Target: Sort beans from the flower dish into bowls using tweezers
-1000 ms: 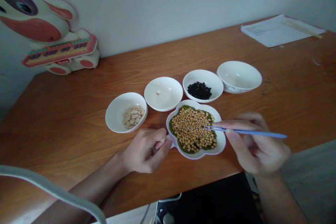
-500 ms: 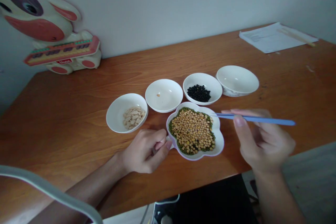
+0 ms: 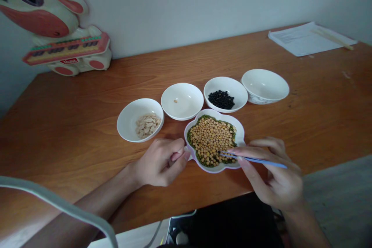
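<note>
My left hand (image 3: pixel 164 162) is closed on the short handle of a flower-shaped white dish (image 3: pixel 240 133) with a lilac rim. Yellow beans (image 3: pixel 212 137) fill its middle, with small green beans around the edge. Between the thumb and fingers of my right hand (image 3: pixel 273 170) are blue tweezers (image 3: pixel 261 161), their tips low over the beans near the dish's front. Behind the dish stand a bowl of black beans (image 3: pixel 221 99), a bowl (image 3: pixel 187 109) with one small piece in it, and at the left a bowl of pale flat seeds (image 3: pixel 148 125).
An empty white bowl (image 3: pixel 265 85) stands at the right end of the row. Papers (image 3: pixel 305 38) with chopsticks on them lie at the back right. A cow-shaped toy keyboard (image 3: pixel 69 50) is at the back left. A grey curved bar (image 3: pixel 58 204) crosses the lower left.
My right hand has moved left and down, bringing the tweezer tips from the dish's right rim onto the beans near its front. My left hand keeps its hold. The view has shifted slightly.
</note>
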A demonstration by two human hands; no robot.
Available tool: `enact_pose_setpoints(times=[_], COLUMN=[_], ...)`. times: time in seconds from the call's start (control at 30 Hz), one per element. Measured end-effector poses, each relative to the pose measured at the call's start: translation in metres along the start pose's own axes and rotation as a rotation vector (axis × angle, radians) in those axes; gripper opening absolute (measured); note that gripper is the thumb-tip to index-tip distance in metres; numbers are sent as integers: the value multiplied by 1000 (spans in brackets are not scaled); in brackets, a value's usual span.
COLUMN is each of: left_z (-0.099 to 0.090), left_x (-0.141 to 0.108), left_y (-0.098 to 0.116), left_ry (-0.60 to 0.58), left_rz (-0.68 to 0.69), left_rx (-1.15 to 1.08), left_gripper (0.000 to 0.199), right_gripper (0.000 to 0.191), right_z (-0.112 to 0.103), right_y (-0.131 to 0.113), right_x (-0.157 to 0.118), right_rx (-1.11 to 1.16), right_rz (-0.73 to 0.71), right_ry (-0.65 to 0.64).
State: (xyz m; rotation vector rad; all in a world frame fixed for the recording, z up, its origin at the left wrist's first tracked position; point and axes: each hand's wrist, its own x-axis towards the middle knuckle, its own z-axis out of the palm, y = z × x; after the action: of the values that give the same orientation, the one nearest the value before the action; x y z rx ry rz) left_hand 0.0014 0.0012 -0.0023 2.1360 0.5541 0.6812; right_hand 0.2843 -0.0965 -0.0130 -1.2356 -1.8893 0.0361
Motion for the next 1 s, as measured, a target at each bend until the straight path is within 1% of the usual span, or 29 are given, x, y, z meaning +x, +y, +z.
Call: enact_pose_setpoints(times=[0.1, 0.27, 0.4, 0.73, 1.0], left_z=[0, 0, 0, 0, 1], left_x=[0, 0, 1, 0, -1], left_y=[0, 1, 1, -1, -1], left_ry=[0, -1, 3, -5, 2], left_rz=[11, -12, 5, 6, -8], left_rx=[4, 10, 8, -4, 6], left_gripper=[34, 35, 35, 34, 35], right_gripper=[34, 37, 41, 36, 39], right_z=[1, 0, 1, 1, 2], right_y=[0, 0, 0, 0, 0], right_x=[0, 0, 0, 1, 1], right_rx=[-6, -14, -18, -9, 2], right_rz=[2, -2, 5, 2, 15], right_ry=[-5, -25, -23, -19, -19])
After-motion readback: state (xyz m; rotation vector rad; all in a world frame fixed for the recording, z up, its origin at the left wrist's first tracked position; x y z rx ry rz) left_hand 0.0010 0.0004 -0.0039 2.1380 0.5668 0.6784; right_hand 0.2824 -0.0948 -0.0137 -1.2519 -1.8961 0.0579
